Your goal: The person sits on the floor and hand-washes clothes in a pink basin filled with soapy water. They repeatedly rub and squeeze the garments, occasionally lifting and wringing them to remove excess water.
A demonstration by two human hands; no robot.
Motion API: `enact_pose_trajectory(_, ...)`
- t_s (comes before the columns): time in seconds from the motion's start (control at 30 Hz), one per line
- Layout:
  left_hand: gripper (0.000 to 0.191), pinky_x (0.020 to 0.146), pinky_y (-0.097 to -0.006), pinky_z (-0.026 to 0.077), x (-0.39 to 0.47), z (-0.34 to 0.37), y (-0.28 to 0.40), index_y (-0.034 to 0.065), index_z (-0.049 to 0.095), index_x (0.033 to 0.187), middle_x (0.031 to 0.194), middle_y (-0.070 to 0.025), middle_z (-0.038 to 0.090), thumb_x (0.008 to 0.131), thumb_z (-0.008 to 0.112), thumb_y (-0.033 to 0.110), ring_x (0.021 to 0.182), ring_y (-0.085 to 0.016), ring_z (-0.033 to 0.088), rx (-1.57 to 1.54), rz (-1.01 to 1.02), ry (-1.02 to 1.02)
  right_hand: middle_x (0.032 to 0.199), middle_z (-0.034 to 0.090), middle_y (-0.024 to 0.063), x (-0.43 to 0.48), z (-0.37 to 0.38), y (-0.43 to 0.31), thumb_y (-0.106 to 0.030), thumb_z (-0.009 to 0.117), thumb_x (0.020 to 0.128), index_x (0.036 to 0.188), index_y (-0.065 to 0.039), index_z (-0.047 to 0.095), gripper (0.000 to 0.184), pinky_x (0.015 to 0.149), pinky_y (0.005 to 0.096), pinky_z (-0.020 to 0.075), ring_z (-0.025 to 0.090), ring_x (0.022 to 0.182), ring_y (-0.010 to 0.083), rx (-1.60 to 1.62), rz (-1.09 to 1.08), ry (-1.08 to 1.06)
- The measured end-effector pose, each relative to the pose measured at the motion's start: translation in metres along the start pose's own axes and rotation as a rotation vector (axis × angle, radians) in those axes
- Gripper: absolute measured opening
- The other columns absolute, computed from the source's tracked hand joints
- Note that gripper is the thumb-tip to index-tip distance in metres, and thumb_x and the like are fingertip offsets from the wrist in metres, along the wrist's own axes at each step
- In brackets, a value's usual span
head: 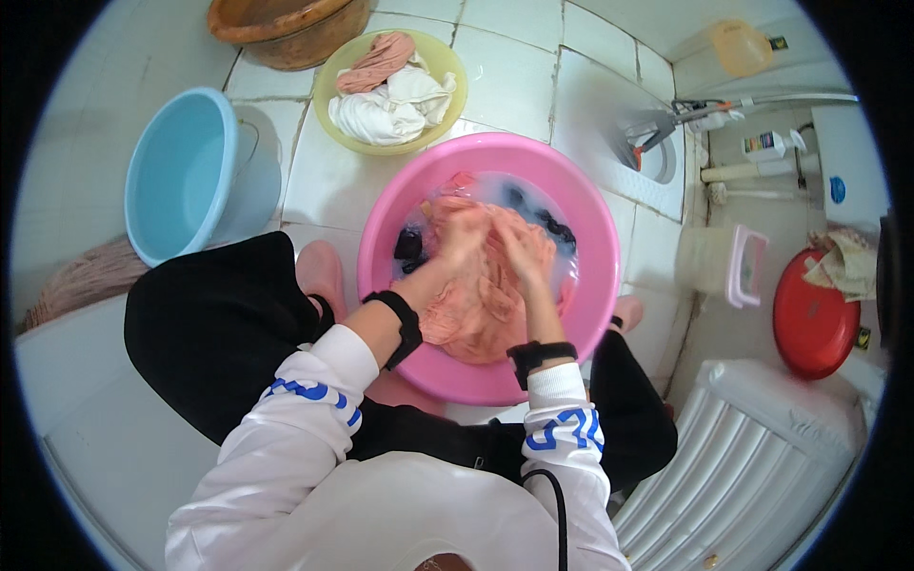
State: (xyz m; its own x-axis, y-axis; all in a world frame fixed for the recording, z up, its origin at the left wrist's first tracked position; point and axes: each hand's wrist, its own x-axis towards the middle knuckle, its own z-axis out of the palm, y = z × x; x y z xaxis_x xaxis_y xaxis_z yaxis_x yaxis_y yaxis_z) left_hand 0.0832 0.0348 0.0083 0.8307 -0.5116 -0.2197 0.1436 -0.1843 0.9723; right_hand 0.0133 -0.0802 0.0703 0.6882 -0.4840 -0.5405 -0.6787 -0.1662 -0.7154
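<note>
A pink plastic basin [596, 300] stands between my knees, holding cloudy water. In it lies a bunched, wet salmon-pink cloth [475, 321], spread towards the near wall. My left hand [463, 234] and my right hand [517, 251] are both on this cloth near the basin's middle, close together. Motion blurs both, so whether the fingers grip the fabric cannot be made out. Dark cloth [410, 245] sits in the water left of my left hand, and another dark piece [557, 227] shows beyond my right hand.
Beyond the basin is a yellow bowl [457, 107] with white and pink cloths. A light blue bucket [228, 135] stands left, with a brown clay-coloured tub [307, 36] behind. At right are a squat toilet [660, 189], a red lid-like object [814, 321] and a white ribbed plastic piece [714, 442].
</note>
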Motion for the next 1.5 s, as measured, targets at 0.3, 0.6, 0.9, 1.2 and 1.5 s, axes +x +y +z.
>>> enact_pose_trajectory(0.3, 0.012, 0.069, -0.0265, 0.049, -0.035, 0.029, 0.060, 0.0010, 0.068, 0.091, 0.086, -0.0056, 0.068, 0.081, 0.065, 0.007, 0.081, -0.011, 0.062, -0.255, 0.012, -0.629, 0.116, 0.063, 0.0076, -0.028, -0.053, 0.012, -0.022, 0.051, 0.098, 0.131, -0.006, 0.050, 0.037, 0.083, 0.0300, 0.0526, 0.064, 0.099, 0.0163, 0.802, 0.286, -0.199)
enact_pose_trajectory(0.6, 0.054, 0.104, -0.0411, 0.038, -0.018, -0.040, 0.046, 0.0091, 0.059, 0.123, 0.139, -0.0188, 0.043, 0.072, 0.074, 0.016, 0.125, -0.032, 0.046, 0.277, 0.263, -0.542, 0.119, 0.061, 0.0106, -0.105, -0.057, -0.059, -0.038, 0.046, 0.100, 0.139, -0.005, 0.040, 0.051, 0.079, 0.0316, 0.0545, 0.066, 0.094, 0.0175, 0.987, 0.117, -0.110)
enact_pose_trajectory(0.9, 0.024, 0.087, -0.0243, 0.043, 0.015, -0.078, 0.115, 0.0029, 0.067, 0.107, 0.103, -0.0002, 0.065, 0.091, 0.054, 0.016, 0.097, -0.009, 0.056, -0.435, 0.086, -0.740, 0.146, 0.038, 0.0153, -0.189, -0.113, -0.092, -0.039, 0.034, 0.103, 0.148, -0.005, 0.025, 0.057, 0.110, 0.0457, 0.0345, 0.042, 0.132, 0.0307, 1.131, -0.310, -0.203)
enact_pose_trajectory(1.2, 0.024, 0.063, -0.0288, 0.045, 0.009, -0.068, 0.069, 0.0035, 0.068, 0.088, 0.077, -0.0003, 0.063, 0.090, 0.058, 0.025, 0.073, -0.011, 0.056, 0.127, -0.143, -0.616, 0.140, 0.045, 0.0120, -0.128, -0.101, 0.000, -0.040, 0.042, 0.100, 0.141, -0.005, 0.038, 0.054, 0.105, 0.0407, 0.0355, 0.045, 0.127, 0.0234, 0.606, -0.276, 0.121)
enact_pose_trajectory(1.5, 0.027, 0.087, -0.0415, 0.050, -0.026, -0.096, -0.018, 0.0041, 0.068, 0.094, 0.098, -0.0198, 0.066, 0.078, 0.063, 0.026, 0.100, -0.032, 0.063, 1.074, 0.227, -0.648, 0.093, 0.066, 0.0064, -0.088, -0.079, 0.078, -0.031, 0.060, 0.092, 0.122, -0.004, 0.053, 0.041, 0.068, 0.0299, 0.0542, 0.065, 0.077, 0.0180, 0.992, 0.157, 0.077)
